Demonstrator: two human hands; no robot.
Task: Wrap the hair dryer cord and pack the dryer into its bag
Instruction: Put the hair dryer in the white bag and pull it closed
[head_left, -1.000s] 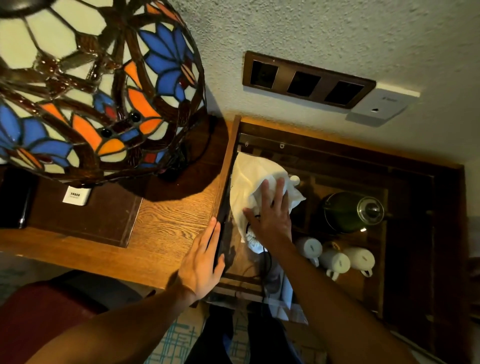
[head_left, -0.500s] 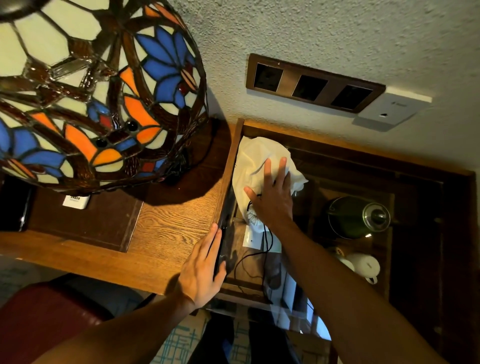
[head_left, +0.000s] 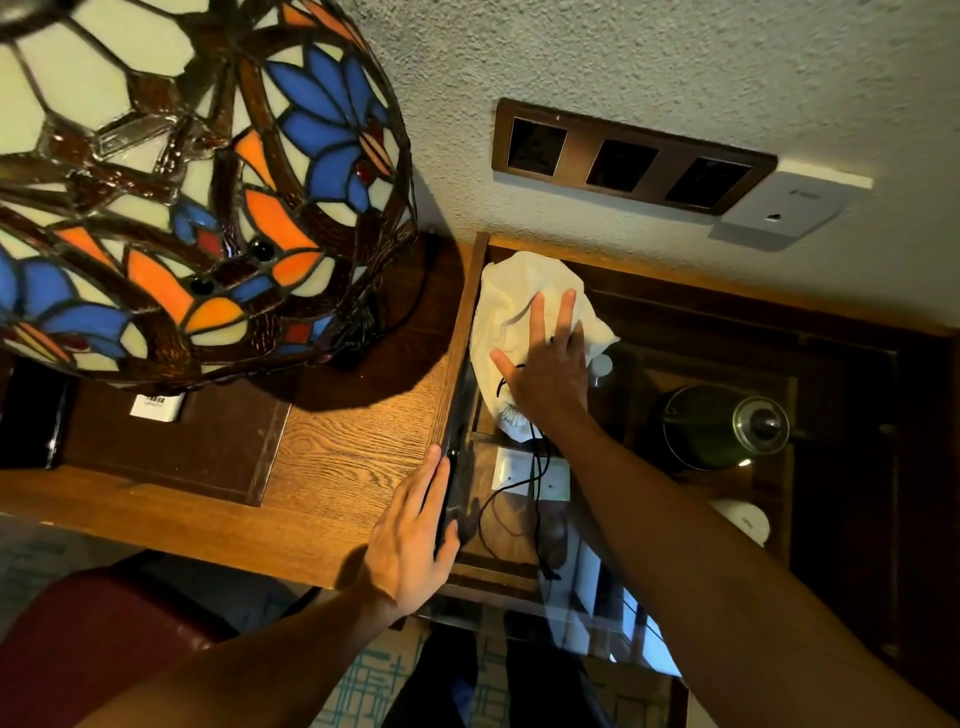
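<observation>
One head view — looking steeply down, close over the wooden desk (head_left: 332, 467)

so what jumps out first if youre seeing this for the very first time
The big stained-glass lamp shade in blue, orange and cream fills the upper left, above the wooden desk. Right of the desk, the right hand lies spread on a white cloth bag near the wall, with a black cord trailing out below it. The left hand rests flat at the desk's right edge.

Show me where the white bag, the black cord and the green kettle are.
white bag (head_left: 511, 291), head view, upper cloth.
black cord (head_left: 519, 483), head view, loop below the bag.
green kettle (head_left: 696, 426), head view, its side.
</observation>
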